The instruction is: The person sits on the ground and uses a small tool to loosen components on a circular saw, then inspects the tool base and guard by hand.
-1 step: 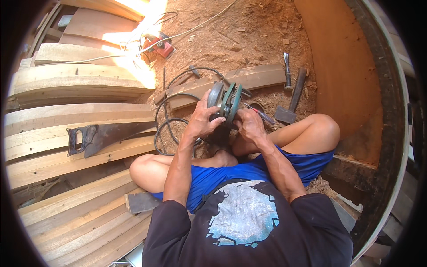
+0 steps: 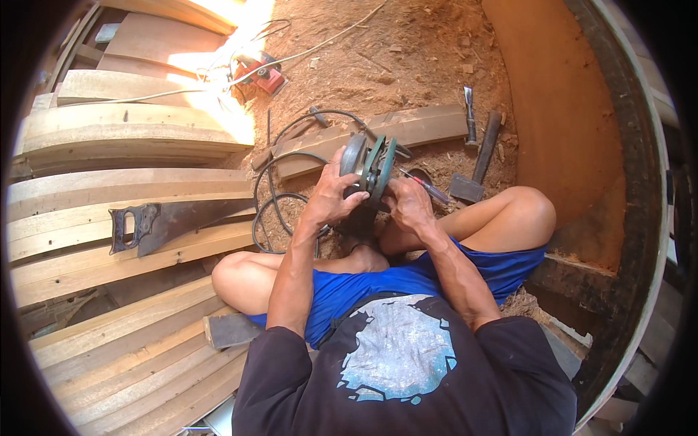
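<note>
Between my bent legs stands a power tool with a grey metal guard and green disc-shaped parts; its exact kind I cannot make out. My left hand grips its left side, fingers on the guard and thumb toward the middle. On the other side, my right hand has curled fingers pressed to the lower edge of the green disc; the fingertips are partly hidden. A screwdriver with a clear, reddish handle lies just beyond the right hand. Whether the hand touches it, I cannot tell.
A handsaw rests on stacked planks at left. A hammer and a chisel lie to the right. Beyond the tool are a board, a looped black cable and a red power tool on sawdust. A curved wooden wall rises at right.
</note>
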Tool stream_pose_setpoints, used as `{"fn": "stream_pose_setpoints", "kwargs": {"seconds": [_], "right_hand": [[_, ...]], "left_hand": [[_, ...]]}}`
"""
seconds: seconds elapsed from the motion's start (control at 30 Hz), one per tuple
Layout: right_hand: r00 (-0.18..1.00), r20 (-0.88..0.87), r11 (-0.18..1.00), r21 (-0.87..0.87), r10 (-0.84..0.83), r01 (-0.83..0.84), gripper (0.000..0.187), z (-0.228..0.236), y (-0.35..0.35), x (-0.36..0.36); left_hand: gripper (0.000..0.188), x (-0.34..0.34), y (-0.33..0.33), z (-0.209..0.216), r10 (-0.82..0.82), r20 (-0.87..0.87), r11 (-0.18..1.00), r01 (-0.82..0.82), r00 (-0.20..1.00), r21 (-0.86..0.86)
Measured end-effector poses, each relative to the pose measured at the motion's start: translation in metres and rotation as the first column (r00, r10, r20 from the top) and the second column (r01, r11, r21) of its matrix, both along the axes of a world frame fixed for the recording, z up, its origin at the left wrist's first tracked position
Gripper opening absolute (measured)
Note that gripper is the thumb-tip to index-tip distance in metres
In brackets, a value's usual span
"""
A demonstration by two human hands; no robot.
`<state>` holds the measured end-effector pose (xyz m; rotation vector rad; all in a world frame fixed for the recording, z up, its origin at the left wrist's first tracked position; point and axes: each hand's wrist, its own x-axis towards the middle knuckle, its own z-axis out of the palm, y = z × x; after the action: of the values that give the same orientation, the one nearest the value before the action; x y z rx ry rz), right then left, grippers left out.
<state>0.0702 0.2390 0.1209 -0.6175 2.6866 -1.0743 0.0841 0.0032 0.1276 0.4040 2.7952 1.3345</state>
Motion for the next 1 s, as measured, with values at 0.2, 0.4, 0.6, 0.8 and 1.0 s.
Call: {"fn": "stream_pose_setpoints", "kwargs": {"seconds": [0.2,0.4,0.6,0.8,1.0], "right_hand": [[0.996,-0.086,0.997,0.074,-0.016,0.022,0.015,-0.006,0.003,0.001],[0.99,0.128,0.998,0.013,-0.059,0.058,0.018,0.006,0.003,-0.004],[0.985,0.173,0.995,0.099,-0.007,-0.011,0.022,-0.003,0.02,-0.015],[0.973,0.129,0.962,0.221,-0.189,0.158,0.023,0.026,0.027,-0.022],[0.968,0.148,0.974,-0.068,-0.203,0.215,0.031,0.084,0.012,-0.034]], "left_hand": [[0.043,-0.002,0.009,0.002,-0.036,-0.031,0.995,0.033,0.999,-0.091],[0.043,-0.001,0.017,0.012,-0.033,-0.017,0.993,0.031,0.999,-0.118],[0.044,-0.003,0.02,0.007,-0.038,-0.021,0.99,0.035,0.999,-0.139],[0.045,-0.002,0.019,0.007,-0.048,-0.037,0.989,0.042,0.998,-0.141],[0.053,0.006,0.019,0.005,-0.058,-0.028,0.968,0.049,0.998,-0.246]]}}
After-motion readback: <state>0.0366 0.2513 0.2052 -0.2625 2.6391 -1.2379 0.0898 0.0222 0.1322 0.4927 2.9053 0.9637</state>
